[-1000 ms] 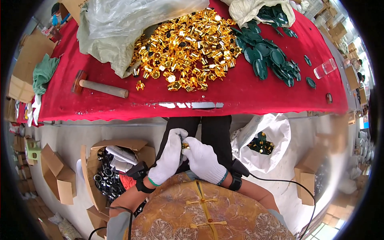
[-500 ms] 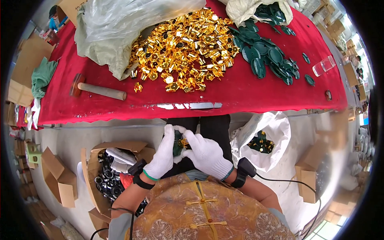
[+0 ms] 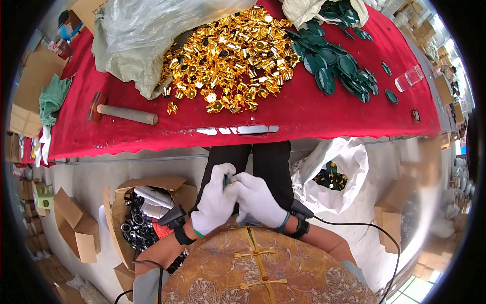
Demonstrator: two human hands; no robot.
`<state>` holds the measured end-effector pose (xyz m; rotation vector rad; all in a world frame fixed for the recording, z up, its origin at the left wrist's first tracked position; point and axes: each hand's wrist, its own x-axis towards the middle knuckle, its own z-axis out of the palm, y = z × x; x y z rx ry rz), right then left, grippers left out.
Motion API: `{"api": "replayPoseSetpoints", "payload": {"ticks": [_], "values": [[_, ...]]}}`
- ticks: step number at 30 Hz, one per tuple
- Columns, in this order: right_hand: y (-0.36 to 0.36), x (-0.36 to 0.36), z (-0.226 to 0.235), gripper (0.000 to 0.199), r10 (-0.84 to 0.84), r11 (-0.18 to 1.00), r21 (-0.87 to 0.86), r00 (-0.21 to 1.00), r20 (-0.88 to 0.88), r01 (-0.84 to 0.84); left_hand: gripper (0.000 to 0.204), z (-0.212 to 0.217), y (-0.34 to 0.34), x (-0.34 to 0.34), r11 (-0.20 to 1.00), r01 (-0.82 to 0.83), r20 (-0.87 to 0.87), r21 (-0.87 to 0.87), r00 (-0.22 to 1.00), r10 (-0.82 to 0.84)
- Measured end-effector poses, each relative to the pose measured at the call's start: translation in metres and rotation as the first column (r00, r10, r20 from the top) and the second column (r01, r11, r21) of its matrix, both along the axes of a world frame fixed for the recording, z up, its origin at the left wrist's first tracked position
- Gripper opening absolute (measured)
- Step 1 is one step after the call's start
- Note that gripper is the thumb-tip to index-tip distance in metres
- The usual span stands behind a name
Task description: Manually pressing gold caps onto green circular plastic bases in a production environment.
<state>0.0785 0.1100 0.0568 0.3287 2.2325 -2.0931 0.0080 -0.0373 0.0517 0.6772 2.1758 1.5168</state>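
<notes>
My left hand (image 3: 215,202) and my right hand (image 3: 260,200), both in white knit gloves, are closed together over my lap. Between their fingertips shows the edge of a dark green disc (image 3: 226,180); most of it is covered by the gloves. The earlier view had a gold fitting against this disc; now the fingers hide nearly all of that fitting. On the red-covered table (image 3: 202,119) ahead lies a large heap of shiny gold fittings (image 3: 228,61). Right of it are loose dark green discs (image 3: 334,63), some spilling from a white sack (image 3: 299,11).
A hammer (image 3: 126,112) lies on the table's left, a clear glass (image 3: 409,78) on its right. On the floor stand a carton (image 3: 152,183) of black rings to my left and a white sack (image 3: 349,152) with green-and-gold pieces to my right. A cable (image 3: 354,228) trails from my right wrist.
Both hands have drawn closer together and the fingers have closed over the green disc, which now shows far less. My left hand has shifted right and turned.
</notes>
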Motion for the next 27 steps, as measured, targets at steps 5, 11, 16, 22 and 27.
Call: {"api": "replayPoseSetpoints", "payload": {"ticks": [5, 11, 16, 22, 27], "values": [[0.017, 0.001, -0.032, 0.030, 0.241, 0.458, -0.837, 0.865, 0.439, 0.297, 0.039, 0.010, -0.001, -0.003, 0.976, 0.172, -0.443, -0.130, 0.871, -0.213], [0.003, -0.008, 0.016, 0.031, 0.118, 0.809, 0.586, 0.989, -0.086, -0.045, 0.054, 0.005, 0.002, -0.016, 0.965, -0.149, 0.634, 0.217, 0.773, -0.023], [0.007, -0.001, 0.005, 0.034, 0.166, 0.744, 0.667, 0.979, -0.120, -0.044, 0.062, 0.012, 0.010, -0.017, 0.968, -0.165, 0.812, 0.187, 0.580, -0.058], [-0.011, -0.004, 0.002, 0.023, 0.095, 0.854, 0.517, 0.961, -0.261, 0.057, 0.030, -0.003, -0.005, -0.006, 0.935, -0.115, 0.374, 0.336, 0.927, -0.020], [0.023, 0.010, -0.025, 0.017, 0.139, 0.785, -0.608, 0.922, 0.361, 0.119, 0.055, 0.006, 0.014, 0.002, 0.929, 0.119, -0.166, -0.350, 0.968, -0.186]]}}
